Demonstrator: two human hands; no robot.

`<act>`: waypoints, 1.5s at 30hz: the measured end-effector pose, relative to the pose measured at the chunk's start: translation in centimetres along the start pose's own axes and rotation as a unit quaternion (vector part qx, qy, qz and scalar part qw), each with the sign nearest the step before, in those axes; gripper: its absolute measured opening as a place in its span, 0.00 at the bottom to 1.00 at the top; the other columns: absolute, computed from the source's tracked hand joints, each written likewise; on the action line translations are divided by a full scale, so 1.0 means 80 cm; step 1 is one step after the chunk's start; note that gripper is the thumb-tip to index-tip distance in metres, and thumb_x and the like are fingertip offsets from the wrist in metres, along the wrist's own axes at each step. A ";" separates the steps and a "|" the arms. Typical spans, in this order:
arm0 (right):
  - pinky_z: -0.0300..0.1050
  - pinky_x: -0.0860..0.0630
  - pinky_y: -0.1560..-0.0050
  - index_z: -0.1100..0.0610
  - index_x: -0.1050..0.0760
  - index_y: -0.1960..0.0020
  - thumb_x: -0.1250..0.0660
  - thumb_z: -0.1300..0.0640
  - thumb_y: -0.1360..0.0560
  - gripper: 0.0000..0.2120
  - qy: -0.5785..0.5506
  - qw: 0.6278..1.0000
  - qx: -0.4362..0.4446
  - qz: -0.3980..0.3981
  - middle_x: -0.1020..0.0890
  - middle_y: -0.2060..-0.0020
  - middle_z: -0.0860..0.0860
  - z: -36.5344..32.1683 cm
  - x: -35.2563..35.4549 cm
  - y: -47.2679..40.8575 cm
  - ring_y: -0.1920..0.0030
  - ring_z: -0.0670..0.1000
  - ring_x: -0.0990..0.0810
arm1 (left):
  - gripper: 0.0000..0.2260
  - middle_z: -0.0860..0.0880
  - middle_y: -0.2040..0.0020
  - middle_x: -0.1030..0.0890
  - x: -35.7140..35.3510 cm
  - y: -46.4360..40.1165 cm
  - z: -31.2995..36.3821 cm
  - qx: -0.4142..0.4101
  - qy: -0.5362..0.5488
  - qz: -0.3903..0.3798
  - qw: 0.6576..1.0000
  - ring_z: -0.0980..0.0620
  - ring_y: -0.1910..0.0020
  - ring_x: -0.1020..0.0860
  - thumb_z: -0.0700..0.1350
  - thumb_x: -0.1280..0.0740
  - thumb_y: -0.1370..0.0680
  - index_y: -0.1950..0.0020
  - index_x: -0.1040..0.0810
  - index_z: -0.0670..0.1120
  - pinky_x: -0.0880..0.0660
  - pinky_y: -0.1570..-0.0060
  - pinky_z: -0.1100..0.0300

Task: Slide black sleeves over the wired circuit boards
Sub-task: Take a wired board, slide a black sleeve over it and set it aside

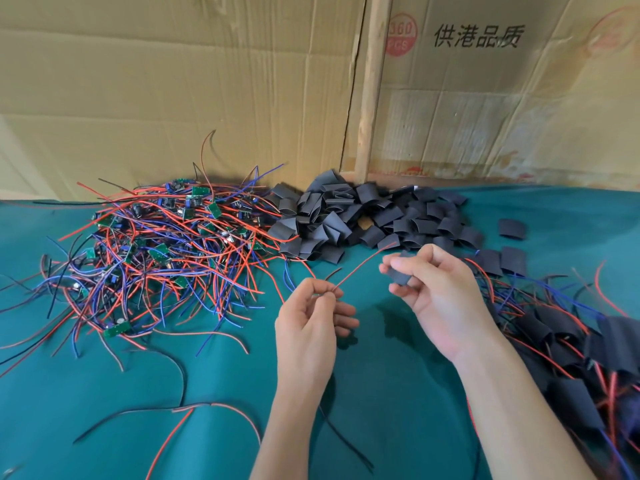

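Teal cloth covers the worktop, backed along its far edge by upright cardboard sheets and a wooden post.

Left hand: raised over the middle of the worktop, fingers curled, thumb and forefinger pinching a thin red wire and a dark wire beside it. The red wire runs up and away toward the right hand. Whether a board hangs below the left hand cannot be told; the palm hides it.

Right hand: raised just beside the left, apart from it, fingers curled, thumb and fingertips pinching one flat black sleeve. The sleeve's end sits near the red wire's far tip, not touching it as far as can be seen.

Pile of wired circuit boards: toward the far left corner, small green boards tangled in red, blue and black leads that spill toward the left edge.

Heap of black sleeves: at the far edge, middle, touching the board pile on its left side; a few loose ones lie further right.

Sleeved boards: along the right edge, dark tubes with red and blue leads sticking out, stacked loosely.

Loose red and black wire pair: on the cloth by the near edge, left of the forearms.
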State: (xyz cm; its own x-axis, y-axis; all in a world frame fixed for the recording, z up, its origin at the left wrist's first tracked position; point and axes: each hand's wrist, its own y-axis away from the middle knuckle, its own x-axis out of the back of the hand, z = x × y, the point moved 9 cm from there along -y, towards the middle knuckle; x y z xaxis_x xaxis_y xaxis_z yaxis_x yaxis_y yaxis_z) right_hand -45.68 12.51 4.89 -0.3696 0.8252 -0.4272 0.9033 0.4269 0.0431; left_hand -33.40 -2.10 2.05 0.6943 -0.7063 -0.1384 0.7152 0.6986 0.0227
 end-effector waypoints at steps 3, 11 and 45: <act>0.41 0.20 0.63 0.55 0.29 0.66 0.21 0.61 0.37 0.15 -0.025 1.000 0.007 -0.009 0.20 0.60 0.59 -0.002 0.000 -0.001 0.56 0.55 0.15 | 0.11 0.43 0.66 0.17 0.001 0.000 0.000 -0.003 -0.003 0.001 1.000 0.46 0.68 0.18 0.33 0.42 0.19 0.56 0.22 0.42 0.26 0.71 0.63; 0.48 0.20 0.44 0.53 0.31 0.60 0.22 0.51 0.34 0.17 -0.072 0.991 0.038 0.107 0.17 0.59 0.56 -0.008 0.030 -0.002 0.52 0.54 0.15 | 0.11 0.42 0.67 0.17 0.001 0.000 -0.001 -0.001 -0.003 -0.007 1.000 0.47 0.69 0.18 0.33 0.42 0.20 0.57 0.22 0.41 0.26 0.71 0.63; 0.41 0.34 0.73 0.55 0.22 0.61 0.18 0.53 0.40 0.16 0.005 1.000 -0.029 -0.007 0.23 0.69 0.54 0.051 -0.059 0.014 0.73 0.49 0.32 | 0.17 0.48 0.64 0.17 -0.004 0.007 0.016 -0.076 -0.071 -0.023 0.994 0.49 0.67 0.16 0.33 0.36 0.21 0.47 0.21 0.56 0.26 0.73 0.61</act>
State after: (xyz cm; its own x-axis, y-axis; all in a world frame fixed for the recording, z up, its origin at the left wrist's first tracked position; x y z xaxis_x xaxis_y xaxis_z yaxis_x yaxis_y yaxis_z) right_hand -42.06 7.58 3.26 -0.3844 0.8224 -0.4194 0.8841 0.4587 0.0893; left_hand -33.14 -1.65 3.37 0.6730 -0.7397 0.0053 0.7336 0.6665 -0.1326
